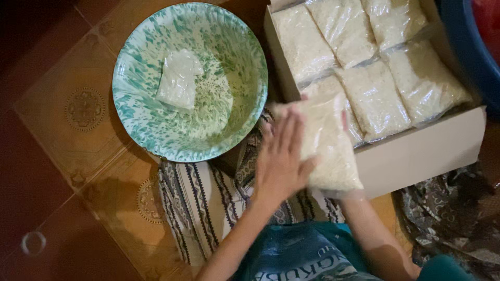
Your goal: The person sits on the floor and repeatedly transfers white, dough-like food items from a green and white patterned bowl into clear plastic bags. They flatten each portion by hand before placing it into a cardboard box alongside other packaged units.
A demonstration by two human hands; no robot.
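A clear plastic bag of white rice [329, 145] is held between both hands above the near edge of a cardboard box [422, 153]. My left hand [281, 156] lies flat against the bag's left side with fingers spread. My right hand [345, 120] is mostly hidden behind the bag; only fingertips show at its top. Inside the box lie several filled rice bags [375, 99] packed side by side. To the left stands a green-and-white speckled enamel basin [229, 125] with one small rice bag [179, 78] in it.
A striped patterned cloth [208, 203] covers the brown tiled floor [67, 114] under my arms. A blue plastic bag [302, 257] sits in my lap. A blue tub [469, 47] stands at the right. A small ring [34, 243] lies on the floor at lower left.
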